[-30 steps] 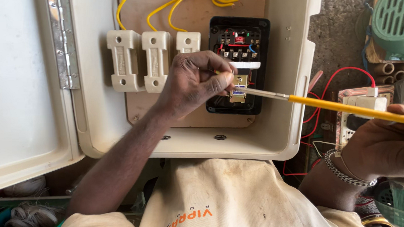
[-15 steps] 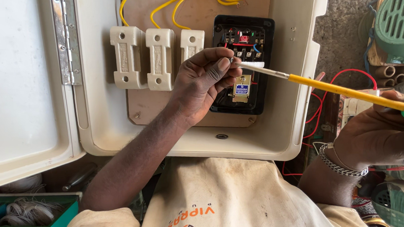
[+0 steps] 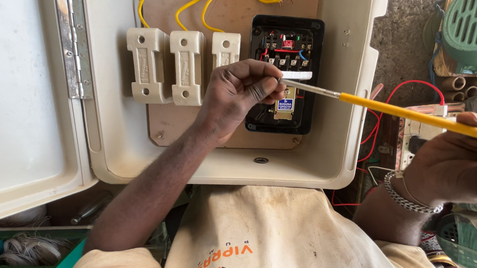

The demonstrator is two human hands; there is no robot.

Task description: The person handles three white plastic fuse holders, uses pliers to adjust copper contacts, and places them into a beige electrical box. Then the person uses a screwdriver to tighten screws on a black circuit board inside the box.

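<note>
While the cream enclosure box (image 3: 332, 161) lies open across the person's lap, its hinged door (image 3: 19, 107) swings out to the left. On the wooden backboard (image 3: 232, 12) inside sit three cream fuse carriers (image 3: 186, 66) in a row, with a black contactor (image 3: 287, 71) just beside them on the right. Yellow wires (image 3: 210, 2) loop above. The left hand (image 3: 236, 96) rests over the contactor's lower half, thumb and forefinger pinching the metal shaft near the tip of a yellow screwdriver (image 3: 406, 113). The right hand (image 3: 457, 160), wearing a chain bracelet (image 3: 405, 193), is wrapped around the screwdriver's green handle end, fingers curled closed, well outside the box. Red wires (image 3: 404, 87) trail near it.
</note>
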